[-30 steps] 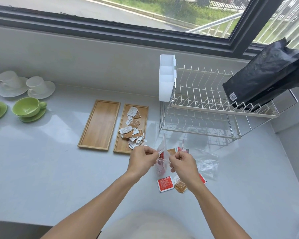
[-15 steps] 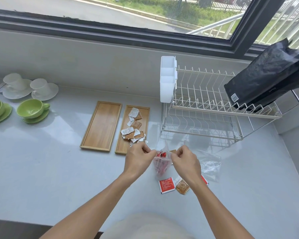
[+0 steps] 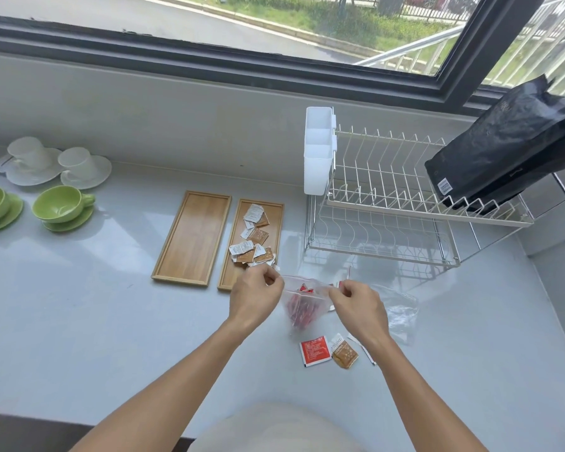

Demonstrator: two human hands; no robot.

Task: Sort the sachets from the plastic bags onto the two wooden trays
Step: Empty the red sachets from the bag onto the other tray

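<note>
My left hand and my right hand each pinch one side of the mouth of a clear plastic bag with red sachets inside, holding it just above the counter. The bag's mouth is pulled wide between them. Two wooden trays lie behind my left hand: the left tray is bare, the right tray holds several brown and white sachets. A red sachet and a brown sachet lie on the counter near my right wrist. A second, crumpled clear bag lies to the right.
A white wire dish rack with a white cutlery holder stands at the back right, a black pouch leaning on it. Green cups and white cups on saucers sit at the far left. The counter's front edge runs below my forearms.
My hands have drawn apart, stretching the bag's mouth open. The bag has tipped from upright and narrow to wide and low.
</note>
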